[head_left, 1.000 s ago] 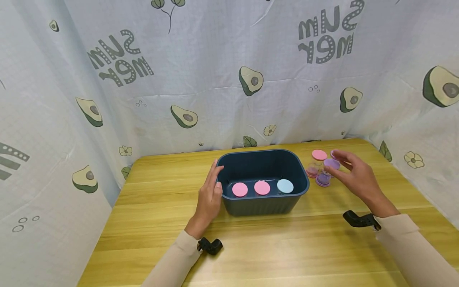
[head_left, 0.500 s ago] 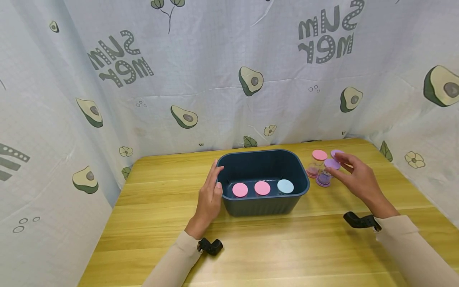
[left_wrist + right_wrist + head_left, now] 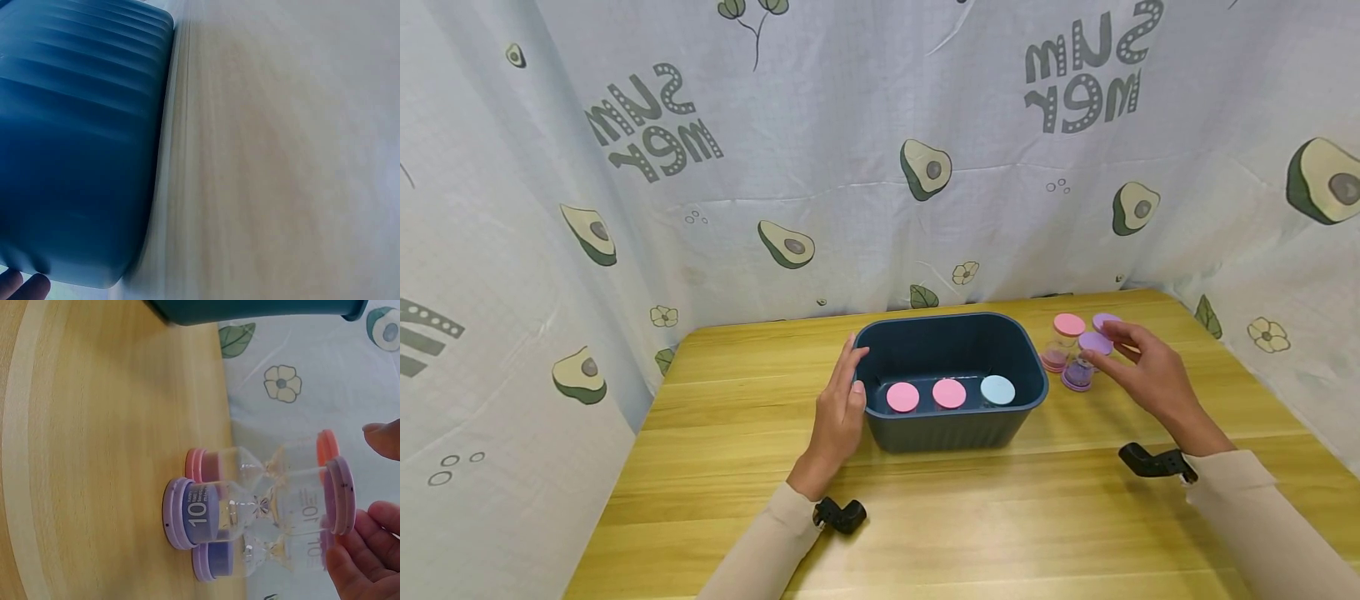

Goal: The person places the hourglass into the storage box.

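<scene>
A dark teal bin [image 3: 955,432] stands on the table, and my left hand [image 3: 837,417] rests against its left end with fingers fairly straight. In the left wrist view two fingertips [image 3: 34,287] show at the bin's end. To the right stand three hourglasses: a pink one [image 3: 1068,325], a front purple one [image 3: 340,497] marked 10, and another purple one [image 3: 1105,322] behind. My right hand [image 3: 1150,371] hovers around the front purple hourglass's top, thumb apart from the cap. Its fingers are close to the cap; whether they touch is unclear.
Inside the bin, two pink round caps [image 3: 949,393] and a light blue cap [image 3: 997,390] show near the front wall. The wooden table [image 3: 985,517] meets a printed curtain [image 3: 850,167] at its back and sides.
My right hand has shifted very slightly down and right from where it was a second ago, showing more of the purple caps. The left hand and bin have stayed put.
</scene>
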Motion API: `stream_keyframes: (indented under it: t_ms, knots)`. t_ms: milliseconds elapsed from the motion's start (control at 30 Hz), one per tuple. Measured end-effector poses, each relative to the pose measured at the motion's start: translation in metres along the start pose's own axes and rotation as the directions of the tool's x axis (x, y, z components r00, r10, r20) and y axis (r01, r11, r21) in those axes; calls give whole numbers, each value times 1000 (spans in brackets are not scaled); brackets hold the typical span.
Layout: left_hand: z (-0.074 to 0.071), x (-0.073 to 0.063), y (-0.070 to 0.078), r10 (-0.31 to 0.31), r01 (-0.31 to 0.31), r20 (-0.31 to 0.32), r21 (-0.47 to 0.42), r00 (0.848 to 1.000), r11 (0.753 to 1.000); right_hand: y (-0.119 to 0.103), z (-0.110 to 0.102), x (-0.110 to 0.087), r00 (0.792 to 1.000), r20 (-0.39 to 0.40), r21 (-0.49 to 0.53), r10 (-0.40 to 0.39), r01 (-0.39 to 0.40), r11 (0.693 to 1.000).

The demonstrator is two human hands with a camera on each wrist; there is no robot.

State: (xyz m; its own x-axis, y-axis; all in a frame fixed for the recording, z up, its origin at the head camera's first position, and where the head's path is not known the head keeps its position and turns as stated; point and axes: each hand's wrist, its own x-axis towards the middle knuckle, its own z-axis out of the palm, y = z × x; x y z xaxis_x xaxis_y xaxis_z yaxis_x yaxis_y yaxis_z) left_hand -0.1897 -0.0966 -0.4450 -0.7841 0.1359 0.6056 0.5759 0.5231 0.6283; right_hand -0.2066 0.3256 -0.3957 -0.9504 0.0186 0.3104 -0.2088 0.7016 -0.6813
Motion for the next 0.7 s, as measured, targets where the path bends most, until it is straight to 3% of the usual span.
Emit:
stream_keyframes:
  t_ms: [700]
  knots:
    - [0, 0, 1, -11, 11, 3, -4, 1000, 1000, 5, 0, -1, 1000, 19, -27, 21, -21, 999]
